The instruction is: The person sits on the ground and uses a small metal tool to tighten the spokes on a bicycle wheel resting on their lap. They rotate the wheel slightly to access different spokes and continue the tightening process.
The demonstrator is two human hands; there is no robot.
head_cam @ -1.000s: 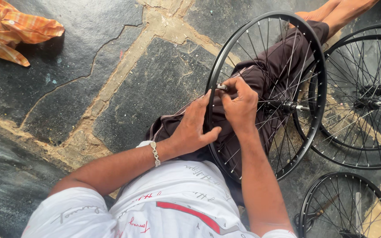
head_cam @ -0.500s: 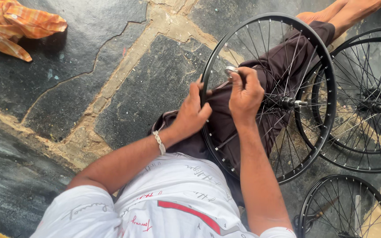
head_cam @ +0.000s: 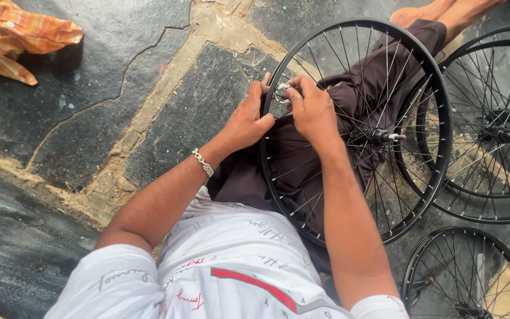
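At ten o'clock in the view lay a crumpled orange checked cloth (head_cam: pixel 16 38) on the dark stone floor (head_cam: pixel 90 94). At centre, my left hand (head_cam: pixel 244 121) curled closed around the black rim of the bicycle wheel (head_cam: pixel 302 220) resting across my lap. Touching it, my right hand (head_cam: pixel 313 109) pinched a small silver tool (head_cam: pixel 282 91) at the rim's eleven o'clock. Two more spoked wheels (head_cam: pixel 491 118) lay at three and five o'clock.

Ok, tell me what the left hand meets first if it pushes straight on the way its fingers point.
The left hand already touches the black wheel rim; straight beyond lies the small metal tool in the right hand, though depth is unclear.
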